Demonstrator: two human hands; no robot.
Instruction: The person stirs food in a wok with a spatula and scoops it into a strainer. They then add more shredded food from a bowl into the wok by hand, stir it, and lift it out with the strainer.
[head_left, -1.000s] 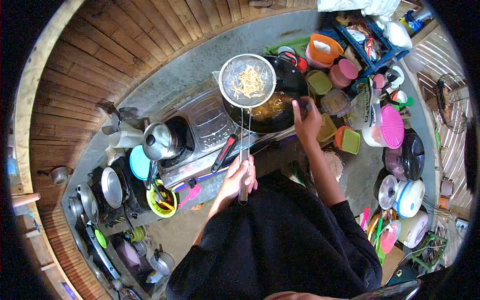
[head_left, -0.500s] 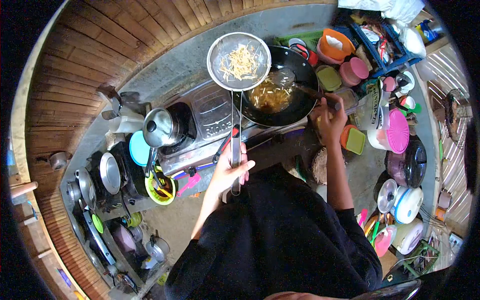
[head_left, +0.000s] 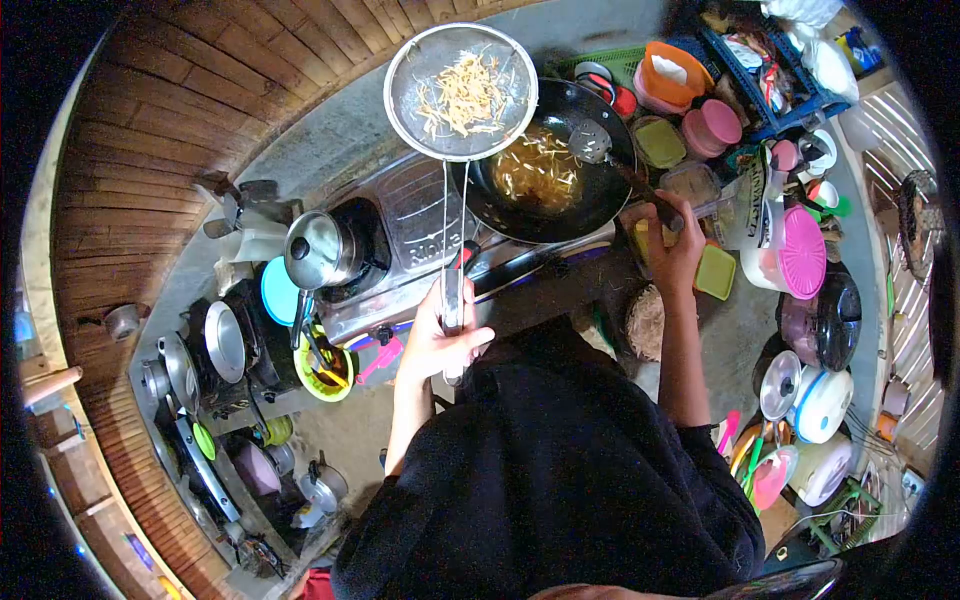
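My left hand (head_left: 440, 335) is closed around the handle of a round mesh strainer (head_left: 405, 100). A heap of pale golden fried strips (head_left: 468, 95) lies in the mesh, held up over the left rim of the wok. In my right hand (head_left: 672, 240) is the dark handle of a perforated skimmer (head_left: 590, 142), its head tilted above the wok's far right side. The black wok (head_left: 605, 205) sits on the stove, and more pale strips float in its brown oil (head_left: 537, 180).
Left on the stove (head_left: 420, 215) stands a lidded saucepan (head_left: 318, 250). A yellow-green bowl (head_left: 325, 375) with dark liquid is at the front left. Plastic tubs, a pink-lidded container (head_left: 800, 252) and a blue crate (head_left: 775, 85) crowd the right side.
The strainer has shifted up and left, with the strips still in it. The skimmer's head has lifted out of the oil toward the right, and my right hand has moved slightly right.
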